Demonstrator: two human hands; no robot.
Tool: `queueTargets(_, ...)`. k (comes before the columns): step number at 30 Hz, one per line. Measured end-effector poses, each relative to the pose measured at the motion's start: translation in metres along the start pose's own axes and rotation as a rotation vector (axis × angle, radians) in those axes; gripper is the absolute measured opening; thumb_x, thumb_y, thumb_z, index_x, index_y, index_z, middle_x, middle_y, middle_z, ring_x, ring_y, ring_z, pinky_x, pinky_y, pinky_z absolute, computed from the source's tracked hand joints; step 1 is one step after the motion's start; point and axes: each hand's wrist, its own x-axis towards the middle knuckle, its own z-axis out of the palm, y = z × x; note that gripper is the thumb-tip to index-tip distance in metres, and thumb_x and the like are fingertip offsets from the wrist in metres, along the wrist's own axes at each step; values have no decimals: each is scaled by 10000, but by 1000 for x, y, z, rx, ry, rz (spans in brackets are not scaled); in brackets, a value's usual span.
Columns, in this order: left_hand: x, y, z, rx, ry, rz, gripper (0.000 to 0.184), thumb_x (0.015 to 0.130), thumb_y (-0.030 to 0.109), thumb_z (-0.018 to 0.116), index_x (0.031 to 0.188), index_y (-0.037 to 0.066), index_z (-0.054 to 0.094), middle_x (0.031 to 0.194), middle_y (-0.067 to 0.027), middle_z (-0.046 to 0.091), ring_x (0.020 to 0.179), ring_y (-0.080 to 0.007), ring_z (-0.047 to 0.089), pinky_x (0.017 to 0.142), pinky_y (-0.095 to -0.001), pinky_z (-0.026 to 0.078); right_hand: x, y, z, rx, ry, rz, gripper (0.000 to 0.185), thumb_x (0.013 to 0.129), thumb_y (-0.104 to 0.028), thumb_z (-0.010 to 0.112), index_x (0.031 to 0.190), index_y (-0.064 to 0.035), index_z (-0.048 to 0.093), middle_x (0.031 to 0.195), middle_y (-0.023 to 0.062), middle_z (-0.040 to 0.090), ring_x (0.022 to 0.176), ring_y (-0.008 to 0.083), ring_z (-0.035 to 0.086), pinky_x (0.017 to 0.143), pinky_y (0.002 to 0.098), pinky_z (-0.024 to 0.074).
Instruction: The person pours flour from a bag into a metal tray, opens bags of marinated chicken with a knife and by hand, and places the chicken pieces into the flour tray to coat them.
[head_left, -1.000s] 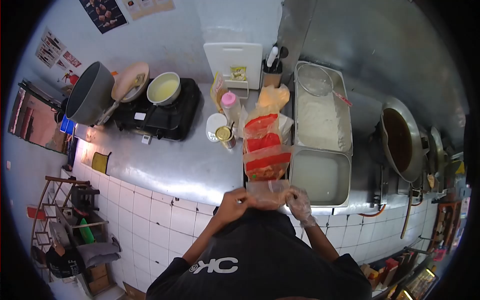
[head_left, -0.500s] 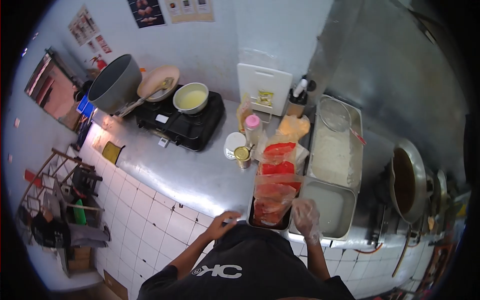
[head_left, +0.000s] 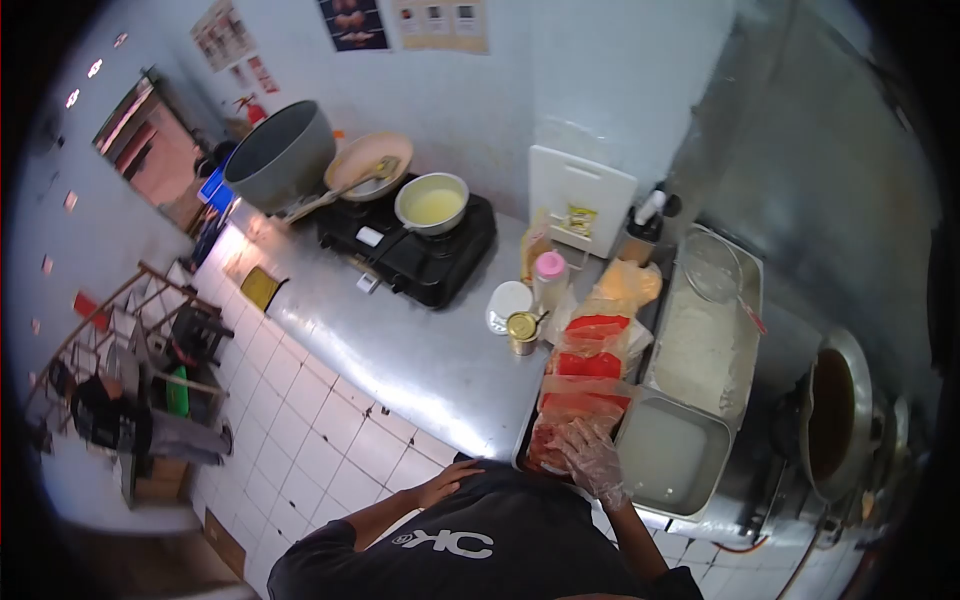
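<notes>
Touching bagged food, gloved right hand

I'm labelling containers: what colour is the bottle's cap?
The cap is pink, shown best in the head view.

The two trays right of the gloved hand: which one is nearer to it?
The front tray, holding cloudy liquid, beside the gloved right hand. The other tray, farther back, holds white powder and a strainer.
</notes>
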Motion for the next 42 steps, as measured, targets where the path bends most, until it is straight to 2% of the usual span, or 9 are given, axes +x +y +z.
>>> queueTargets(3, 12, 17, -45, 419, -70, -2, 413, 1008, 346, 574, 1354, 131, 639, 1541, -153, 429, 1444, -310, 380, 1184, -476, 312, -25, 6, -3, 55, 62, 62, 339, 869, -195, 697, 1198, -126, 662, 1366, 70, 604, 1325, 299, 515, 1139, 494, 363)
queueTargets(5, 46, 11, -114, 637, -401, -267, 214, 947, 212, 672, 1113, 101, 750, 1298, -129, 645, 1232, -256, 594, 1057, -437, 463, -36, 9, -7, 118, 161, 74, 345, 844, -148, 719, 1183, -125, 660, 1353, 64, 614, 1317, 301, 522, 1147, 509, 354)
queueTargets(8, 156, 85, -164, 352, 41, -82, 159, 960, 177, 653, 965, 36, 728, 986, -101, 733, 945, -236, 684, 909, -369, 509, -43, 2, -38, 142, 405, 371, 218, 862, -82, 710, 1075, -116, 674, 1227, 80, 674, 1200, 285, 610, 1077, 479, 435)
queueTargets(13, 374, 257, -158, 558, 500, 363, 275, 964, 245, 655, 1079, -1, 692, 858, -122, 685, 817, -188, 665, 754, -332, 509, -55, 26, -14, 267, 705, 585, 202, 860, -14, 696, 1043, -100, 693, 1021, 105, 732, 946, 305, 699, 836, 410, 554)
queueTargets(15, 448, 292, -149, 593, 483, 297, 454, 933, 253, 673, 1335, 64, 579, 919, -152, 729, 878, -258, 707, 807, -367, 536, -64, 32, -11, 294, 608, 784, 121, 843, -51, 738, 954, -97, 731, 934, 103, 742, 848, 287, 705, 779, 401, 559)
queueTargets(19, 573, 295, -142, 909, 439, 199, 512, 919, 341, 667, 1336, 67, 554, 918, -238, 723, 932, -382, 713, 839, -471, 544, -74, 45, -15, 348, 633, 1064, 65, 833, -106, 772, 893, -89, 752, 849, 99, 738, 766, 284, 703, 740, 400, 557)
queueTargets(22, 624, 295, -143, 935, 337, 130, 556, 908, 364, 649, 1335, 24, 544, 1011, -284, 713, 977, -460, 690, 872, -517, 545, -88, 63, -32, 218, 419, 1254, 107, 829, -175, 772, 902, -105, 738, 823, 97, 730, 833, 288, 703, 756, 416, 557)
queueTargets(31, 626, 308, -149, 931, 493, 265, 299, 873, 239, 685, 972, -41, 655, 895, -322, 691, 888, -474, 688, 795, -524, 563, -134, 71, -20, 246, 403, 1197, 140, 874, -148, 700, 1002, -93, 715, 955, 118, 727, 909, 293, 694, 830, 405, 532)
queueTargets(42, 459, 451, -144, 883, 799, 538, 186, 927, 198, 648, 949, 14, 640, 603, -188, 651, 554, -368, 672, 564, -427, 543, -126, 60, -28, 414, 327, 1172, 205, 926, -241, 643, 1062, -108, 718, 1014, 131, 735, 902, 295, 712, 829, 415, 547)
